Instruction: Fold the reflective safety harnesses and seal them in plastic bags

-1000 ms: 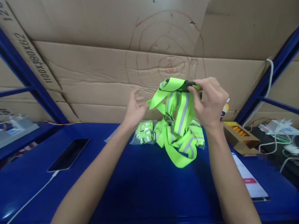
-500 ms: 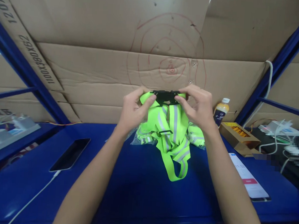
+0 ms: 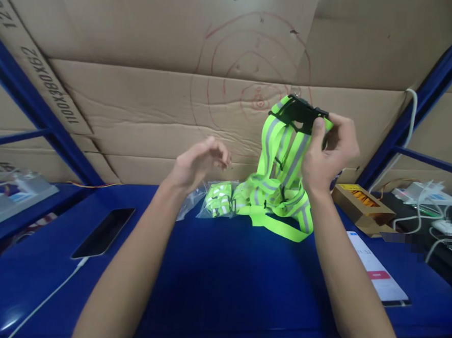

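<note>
My right hand (image 3: 328, 152) pinches the right end of a black buckle (image 3: 300, 114), which is tilted and raised above the table. From the buckle hang neon-yellow straps with grey reflective stripes (image 3: 267, 146); their lower loops reach down toward the blue table. My left hand (image 3: 205, 160) is apart from the straps, with its fingers loosely curled and nothing between them. Below it, a clear plastic bag with folded neon-yellow straps (image 3: 219, 199) lies on the table, left of the hanging straps.
On the blue table (image 3: 219, 286), a dark phone (image 3: 103, 233) with a white cable lies left. At right are a lit phone (image 3: 376, 270), an open cardboard box (image 3: 361, 208) and a power strip (image 3: 425, 194). Another power strip (image 3: 17, 199) is far left. Cardboard (image 3: 138, 102) stands behind.
My left hand has let go of the buckle's left end and opened. My right hand has moved right and up, carrying the buckle and straps, and the buckle is now tilted.
</note>
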{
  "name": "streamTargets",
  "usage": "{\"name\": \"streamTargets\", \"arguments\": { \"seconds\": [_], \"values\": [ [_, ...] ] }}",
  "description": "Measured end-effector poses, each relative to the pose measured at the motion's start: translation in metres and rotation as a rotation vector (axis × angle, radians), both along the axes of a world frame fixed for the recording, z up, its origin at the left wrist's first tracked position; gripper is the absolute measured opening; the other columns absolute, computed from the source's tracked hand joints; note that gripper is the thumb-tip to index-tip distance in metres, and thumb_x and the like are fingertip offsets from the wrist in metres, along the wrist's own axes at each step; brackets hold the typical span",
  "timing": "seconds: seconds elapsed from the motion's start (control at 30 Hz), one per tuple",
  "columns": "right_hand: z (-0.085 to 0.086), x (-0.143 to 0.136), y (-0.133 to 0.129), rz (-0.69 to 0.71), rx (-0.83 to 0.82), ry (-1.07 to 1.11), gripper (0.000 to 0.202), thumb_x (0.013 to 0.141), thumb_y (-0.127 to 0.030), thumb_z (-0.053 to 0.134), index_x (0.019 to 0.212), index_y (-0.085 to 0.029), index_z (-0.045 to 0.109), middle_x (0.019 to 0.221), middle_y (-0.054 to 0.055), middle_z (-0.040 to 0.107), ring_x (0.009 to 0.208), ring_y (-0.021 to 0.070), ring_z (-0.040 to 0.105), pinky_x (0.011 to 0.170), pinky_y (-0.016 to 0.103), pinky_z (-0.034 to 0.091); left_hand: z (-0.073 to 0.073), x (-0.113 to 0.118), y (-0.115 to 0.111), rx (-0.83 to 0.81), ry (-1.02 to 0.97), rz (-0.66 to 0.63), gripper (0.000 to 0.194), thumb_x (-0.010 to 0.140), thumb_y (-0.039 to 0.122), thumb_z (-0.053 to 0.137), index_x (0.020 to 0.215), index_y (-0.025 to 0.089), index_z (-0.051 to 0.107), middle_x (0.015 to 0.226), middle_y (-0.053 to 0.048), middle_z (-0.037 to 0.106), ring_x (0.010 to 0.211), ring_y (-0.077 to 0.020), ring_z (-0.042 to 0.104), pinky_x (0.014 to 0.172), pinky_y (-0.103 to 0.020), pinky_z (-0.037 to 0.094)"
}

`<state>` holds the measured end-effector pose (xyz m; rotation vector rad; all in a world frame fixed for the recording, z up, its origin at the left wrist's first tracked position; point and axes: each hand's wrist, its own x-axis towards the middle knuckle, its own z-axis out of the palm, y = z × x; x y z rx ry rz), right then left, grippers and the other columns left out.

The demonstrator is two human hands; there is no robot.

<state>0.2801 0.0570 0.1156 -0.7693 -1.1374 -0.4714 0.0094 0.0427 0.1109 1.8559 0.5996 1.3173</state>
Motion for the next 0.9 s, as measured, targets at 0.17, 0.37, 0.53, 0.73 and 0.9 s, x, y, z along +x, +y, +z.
{"name": "streamTargets", "arguments": {
  "seconds": [0.17, 0.37, 0.53, 0.73, 0.9],
  "values": [
    [0.004, -0.025, -0.007, 0.31, 0.03, -0.087, 0.03, 0.107, -0.051, 0.059, 0.109, -0.023, 0.071, 0.098, 0.005, 0.071, 0.094, 0.0214, 0.071, 0.086, 0.041, 0.06, -0.01, 0.046, -0.005, 0.379, -0.08, 0.311, 0.053, 0.095, 0.061, 0.074, 0.133, 0.026, 0.063, 0.138, -0.011, 0.07, 0.128, -0.029, 0.067, 0.106, -0.042, 0.055],
    [0.013, -0.007, -0.016, 0.296, -0.009, -0.116, 0.034, 0.106, -0.056, 0.058, 0.109, -0.025, 0.072, 0.101, 0.007, 0.069, 0.1, 0.0259, 0.07, 0.09, 0.046, 0.059, -0.001, 0.021, -0.006, 0.492, 0.338, 0.457, 0.028, 0.092, 0.033, 0.076, 0.116, 0.022, 0.066, 0.107, -0.006, 0.074, 0.097, -0.0243, 0.07, 0.093, -0.04, 0.057],
    [0.012, -0.009, -0.013, 0.363, -0.108, -0.152, 0.029, 0.103, -0.051, 0.065, 0.101, -0.024, 0.073, 0.094, 0.004, 0.073, 0.085, 0.02, 0.068, 0.079, 0.038, 0.057, 0.014, 0.011, -0.018, 0.624, 0.317, 0.5, 0.05, 0.093, 0.04, 0.077, 0.138, 0.026, 0.061, 0.143, -0.013, 0.066, 0.13, -0.0309, 0.063, 0.11, -0.046, 0.052],
    [0.002, -0.042, -0.013, 0.512, -0.24, -0.301, 0.017, 0.098, -0.037, 0.07, 0.094, -0.022, 0.075, 0.09, 0.003, 0.077, 0.078, 0.0191, 0.069, 0.072, 0.034, 0.054, 0.008, 0.037, -0.029, 0.85, 0.385, 0.525, 0.035, 0.103, 0.032, 0.065, 0.137, 0.023, 0.063, 0.137, -0.012, 0.072, 0.128, -0.029, 0.067, 0.112, -0.042, 0.051],
    [0.002, -0.041, -0.014, 0.485, -0.27, -0.389, 0.014, 0.095, -0.032, 0.071, 0.091, -0.02, 0.076, 0.086, 0.004, 0.076, 0.075, 0.0189, 0.068, 0.071, 0.033, 0.05, 0.003, 0.03, -0.024, 0.792, 0.457, 0.602, 0.026, 0.095, 0.025, 0.07, 0.12, 0.021, 0.064, 0.118, -0.009, 0.078, 0.109, -0.0266, 0.075, 0.093, -0.034, 0.056]
  ]
}}
